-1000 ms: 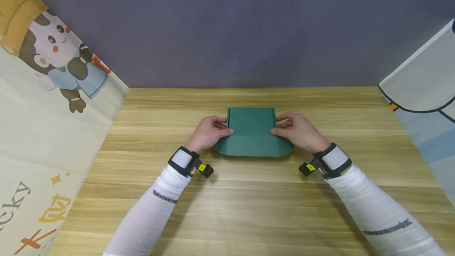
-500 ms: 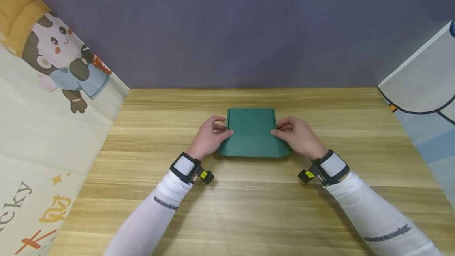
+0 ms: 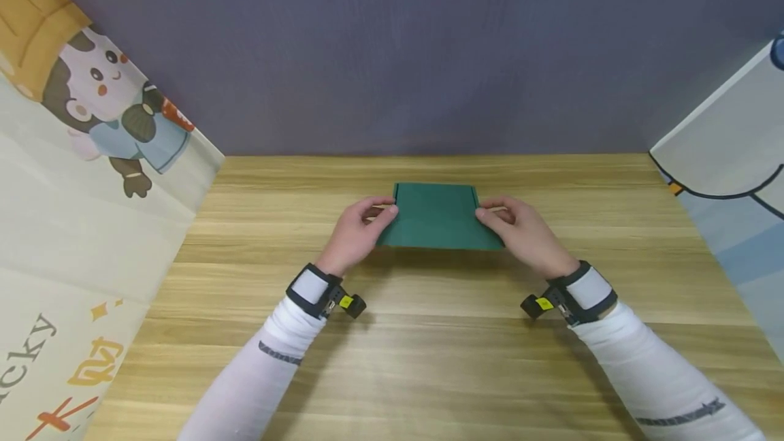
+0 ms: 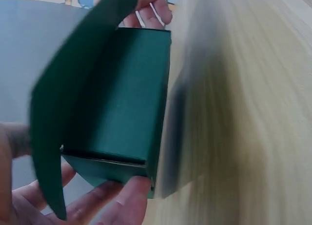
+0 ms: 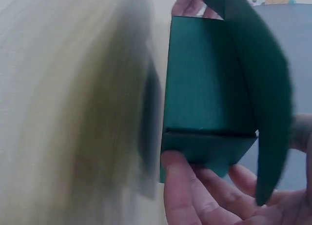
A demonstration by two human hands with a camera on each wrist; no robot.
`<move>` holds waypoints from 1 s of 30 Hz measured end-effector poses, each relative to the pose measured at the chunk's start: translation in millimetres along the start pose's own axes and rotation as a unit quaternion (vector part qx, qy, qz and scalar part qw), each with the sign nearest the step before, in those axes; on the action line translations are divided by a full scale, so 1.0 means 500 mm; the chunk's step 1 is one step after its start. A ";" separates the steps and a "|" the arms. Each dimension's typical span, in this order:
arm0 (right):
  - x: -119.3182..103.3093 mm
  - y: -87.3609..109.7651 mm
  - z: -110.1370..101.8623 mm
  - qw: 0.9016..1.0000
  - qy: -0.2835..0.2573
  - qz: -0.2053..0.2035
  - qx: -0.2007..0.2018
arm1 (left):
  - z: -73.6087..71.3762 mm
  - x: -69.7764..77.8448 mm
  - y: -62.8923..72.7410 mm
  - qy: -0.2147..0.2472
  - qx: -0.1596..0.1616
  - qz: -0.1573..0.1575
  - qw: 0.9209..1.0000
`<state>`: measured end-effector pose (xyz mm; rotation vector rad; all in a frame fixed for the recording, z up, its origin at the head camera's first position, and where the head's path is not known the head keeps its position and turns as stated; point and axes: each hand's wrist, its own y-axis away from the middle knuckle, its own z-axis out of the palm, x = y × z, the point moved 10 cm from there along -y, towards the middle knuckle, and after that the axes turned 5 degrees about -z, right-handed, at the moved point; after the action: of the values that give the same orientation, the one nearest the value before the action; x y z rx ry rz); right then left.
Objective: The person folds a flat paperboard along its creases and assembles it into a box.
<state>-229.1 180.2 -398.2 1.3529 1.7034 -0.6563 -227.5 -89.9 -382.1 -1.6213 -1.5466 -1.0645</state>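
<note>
Cardboard is probably what the dark green rectangular box (image 3: pixel 437 213) is made of; it lies between the two hands just right of the centre of the head frame, over the pale wood-grain tabletop (image 3: pixel 429 359). The left hand (image 3: pixel 355 226) grips one side of it, thumb over the lid's edge and fingers against the side wall, and the right hand (image 3: pixel 528 233) grips the opposite side in the same way. Thin walls and crisp folds suggest something light and fairly stiff, with a matt face that should not slip much, though a hard squeeze could bow the sides. The weak spot is the thin green front flap (image 4: pixel 53 112), which juts out untucked down the left of the left wrist frame; it would likely bend or swing if used as a handle, so the firmer side walls look the better hold. The lid hides the inside, so any contents and their weight cannot be judged. Fingers beside the box are partly covered in the head view, and whether any part of the underside touches the tabletop is hard to tell, since the wood is smeared with blur in both wrist views. Both white sleeves (image 3: pixel 257 373) are cut off by the bottom edge of the head frame.
</note>
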 end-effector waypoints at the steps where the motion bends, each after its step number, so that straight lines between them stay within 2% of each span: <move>1: -0.006 0.001 -0.003 1.000 -0.009 -0.002 -0.006 | -0.002 0.001 0.000 0.015 -0.003 -0.003 1.000; 7: -0.037 0.002 -0.010 0.995 -0.081 -0.015 -0.048 | -0.009 0.009 -0.003 0.105 -0.034 -0.012 0.994; 12: -0.046 0.001 -0.013 0.991 -0.118 -0.010 -0.059 | -0.016 0.019 -0.004 0.137 -0.039 -0.002 0.990; 18: -0.045 0.003 -0.014 0.987 -0.151 0.004 -0.063 | -0.022 0.018 -0.006 0.148 -0.031 -0.007 0.988; 23: -0.052 0.004 -0.015 0.988 -0.140 -0.005 -0.063 | -0.029 0.013 -0.009 0.150 -0.015 -0.018 0.988; 30: -0.051 -0.003 -0.016 0.994 -0.097 -0.005 -0.055 | -0.029 0.015 -0.012 0.147 -0.013 -0.019 0.989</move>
<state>-231.2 173.3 -372.5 1.1658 1.5673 -0.6659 -235.4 -98.5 -369.6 -1.3824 -1.3758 -1.2851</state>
